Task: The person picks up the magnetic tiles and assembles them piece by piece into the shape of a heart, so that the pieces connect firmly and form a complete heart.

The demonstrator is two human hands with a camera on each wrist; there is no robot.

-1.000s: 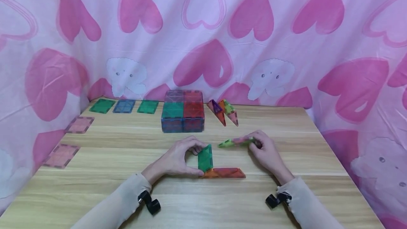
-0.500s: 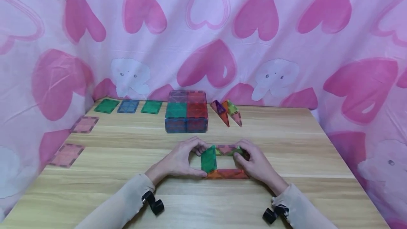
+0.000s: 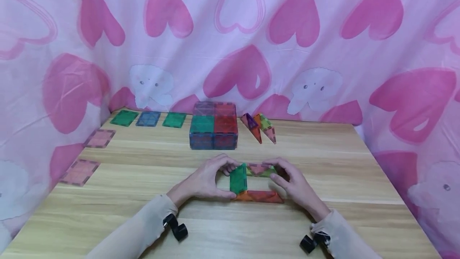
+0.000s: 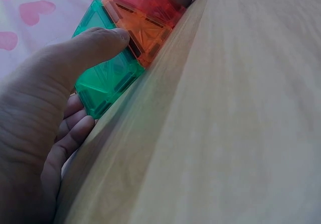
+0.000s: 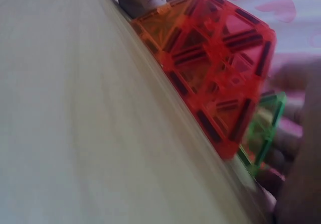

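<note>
My left hand grips an upright green magnetic tile, thumb at the near corner and fingers at the far end. In the left wrist view that thumb lies along the seam where an orange triangle tile meets the green one. The near wall continues right as a red tile piece with a slanted end. A far wall of pink and lime-green triangle tiles stands behind it, meeting the green tile. Around this wall's right end is my right hand, its index finger and thumb loosely spread; its fingers are blurred in the right wrist view.
A box of blue, green and red magnetic tiles stands behind the hands. Triangle tile pieces lie to its right. Flat green and blue square tiles line the back left; pink square tiles lie along the left edge.
My right hand brought the pink and lime-green wall left against the green tile, then its fingers loosened and spread. My left hand has kept its hold on the green tile.
</note>
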